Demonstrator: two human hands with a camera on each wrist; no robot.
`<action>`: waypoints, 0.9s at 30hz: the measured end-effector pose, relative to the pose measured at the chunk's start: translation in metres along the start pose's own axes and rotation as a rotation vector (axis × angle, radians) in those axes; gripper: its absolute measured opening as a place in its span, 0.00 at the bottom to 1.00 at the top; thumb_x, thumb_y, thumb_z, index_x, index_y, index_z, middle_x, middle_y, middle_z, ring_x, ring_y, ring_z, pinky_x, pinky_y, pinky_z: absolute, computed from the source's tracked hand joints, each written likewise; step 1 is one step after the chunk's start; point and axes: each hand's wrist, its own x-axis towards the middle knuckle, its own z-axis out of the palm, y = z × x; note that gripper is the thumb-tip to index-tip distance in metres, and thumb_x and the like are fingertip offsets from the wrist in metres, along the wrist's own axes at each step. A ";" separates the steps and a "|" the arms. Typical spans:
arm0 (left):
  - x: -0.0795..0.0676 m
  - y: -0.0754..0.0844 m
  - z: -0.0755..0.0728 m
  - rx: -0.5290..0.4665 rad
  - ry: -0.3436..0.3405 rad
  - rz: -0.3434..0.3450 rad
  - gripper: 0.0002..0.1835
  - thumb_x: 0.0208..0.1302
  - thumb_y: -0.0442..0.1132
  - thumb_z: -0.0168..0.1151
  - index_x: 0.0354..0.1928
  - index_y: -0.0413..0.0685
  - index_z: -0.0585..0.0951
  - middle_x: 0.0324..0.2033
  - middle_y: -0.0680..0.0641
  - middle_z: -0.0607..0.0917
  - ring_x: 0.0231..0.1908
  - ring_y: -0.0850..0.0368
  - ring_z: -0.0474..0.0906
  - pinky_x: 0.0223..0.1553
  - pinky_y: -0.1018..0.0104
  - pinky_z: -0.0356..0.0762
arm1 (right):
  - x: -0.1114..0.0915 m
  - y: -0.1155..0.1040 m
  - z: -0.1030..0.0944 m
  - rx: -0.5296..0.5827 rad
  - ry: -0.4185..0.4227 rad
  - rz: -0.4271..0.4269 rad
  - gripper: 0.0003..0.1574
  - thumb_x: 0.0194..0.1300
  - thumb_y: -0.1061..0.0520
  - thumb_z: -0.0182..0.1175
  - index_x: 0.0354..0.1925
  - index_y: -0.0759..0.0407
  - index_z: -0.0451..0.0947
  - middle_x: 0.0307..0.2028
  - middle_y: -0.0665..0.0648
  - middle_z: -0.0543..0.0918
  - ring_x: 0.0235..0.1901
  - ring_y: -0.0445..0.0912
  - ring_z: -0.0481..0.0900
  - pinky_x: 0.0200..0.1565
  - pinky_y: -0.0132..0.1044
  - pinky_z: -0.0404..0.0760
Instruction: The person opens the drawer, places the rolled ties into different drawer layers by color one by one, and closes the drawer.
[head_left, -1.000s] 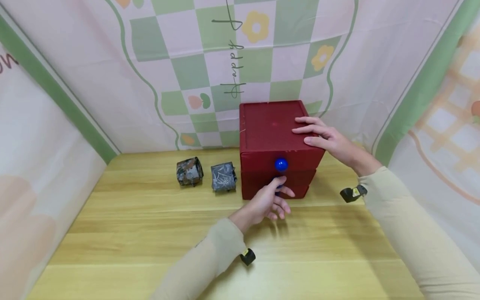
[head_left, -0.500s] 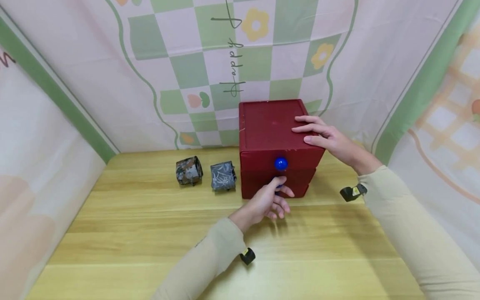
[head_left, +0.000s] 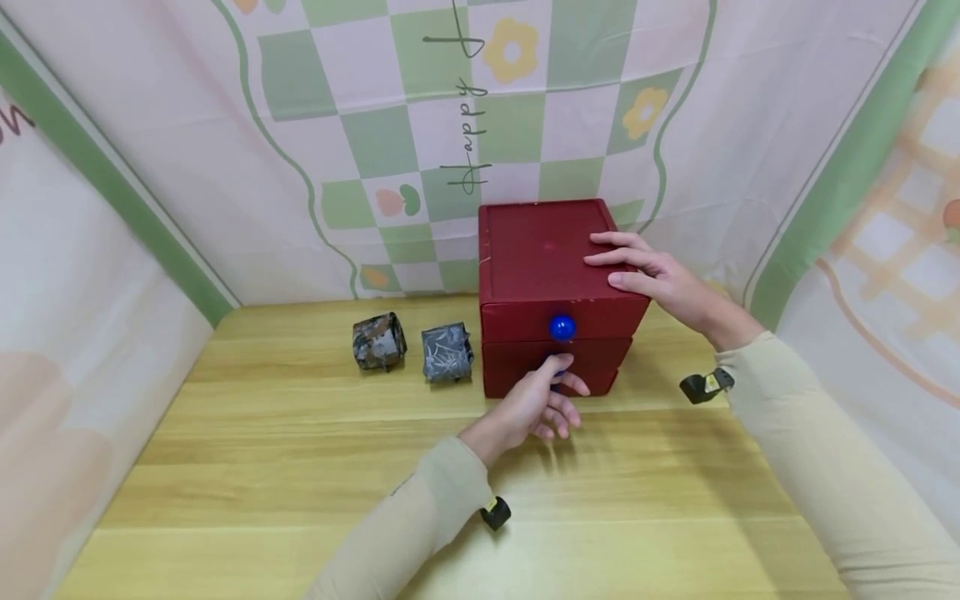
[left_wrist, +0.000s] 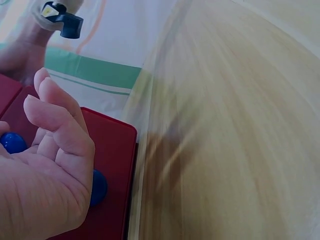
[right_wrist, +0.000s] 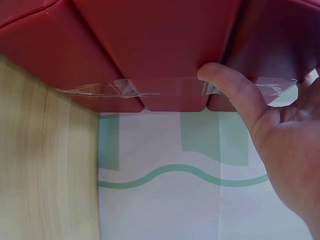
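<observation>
Against the back cloth stands a dark red drawer cabinet (head_left: 551,250) with blue ball knobs on its front. My left hand (head_left: 521,408) is at a lower blue knob (head_left: 557,372), pinching it between thumb and index finger; the knob is partly hidden behind the thumb. The other fingers hang loosely curled below it. In the left wrist view, another blue knob (left_wrist: 99,187) shows past the heel of the hand. My right hand (head_left: 663,279) rests straight fingers on the cabinet's top near its right edge. Its thumb (right_wrist: 225,80) touches the side.
Left of the cabinet, two small rolled pieces of patterned material, one camouflage (head_left: 378,342) and one dark grey (head_left: 447,353), lie on the wooden table (head_left: 300,467). Clear tape (right_wrist: 127,88) crosses the cabinet's side. Printed cloth (head_left: 300,167) walls surround the table.
</observation>
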 end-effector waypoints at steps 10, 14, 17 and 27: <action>-0.002 0.001 -0.001 0.040 -0.003 -0.019 0.36 0.56 0.74 0.46 0.42 0.49 0.81 0.21 0.43 0.82 0.14 0.55 0.73 0.12 0.67 0.67 | -0.001 0.001 -0.001 -0.002 0.003 0.003 0.21 0.69 0.63 0.52 0.59 0.62 0.74 0.69 0.54 0.58 0.70 0.45 0.47 0.59 0.27 0.57; -0.002 0.001 -0.001 0.045 -0.004 -0.017 0.36 0.56 0.74 0.46 0.42 0.50 0.82 0.21 0.43 0.82 0.14 0.55 0.73 0.12 0.67 0.67 | -0.001 0.001 -0.001 -0.004 0.003 0.000 0.21 0.69 0.63 0.52 0.59 0.62 0.74 0.69 0.54 0.59 0.70 0.45 0.47 0.60 0.28 0.56; -0.002 0.001 -0.001 0.045 -0.008 -0.019 0.36 0.56 0.74 0.46 0.42 0.50 0.82 0.21 0.44 0.82 0.14 0.55 0.73 0.12 0.67 0.66 | -0.001 0.000 -0.001 -0.007 0.001 0.004 0.21 0.69 0.63 0.52 0.59 0.62 0.74 0.69 0.54 0.58 0.70 0.45 0.47 0.60 0.28 0.56; -0.003 0.000 -0.001 0.023 -0.038 -0.031 0.35 0.55 0.74 0.47 0.42 0.51 0.82 0.21 0.44 0.82 0.14 0.56 0.73 0.12 0.68 0.67 | -0.001 0.000 -0.001 -0.003 -0.007 0.016 0.21 0.70 0.62 0.51 0.60 0.61 0.74 0.69 0.53 0.58 0.70 0.45 0.46 0.58 0.27 0.59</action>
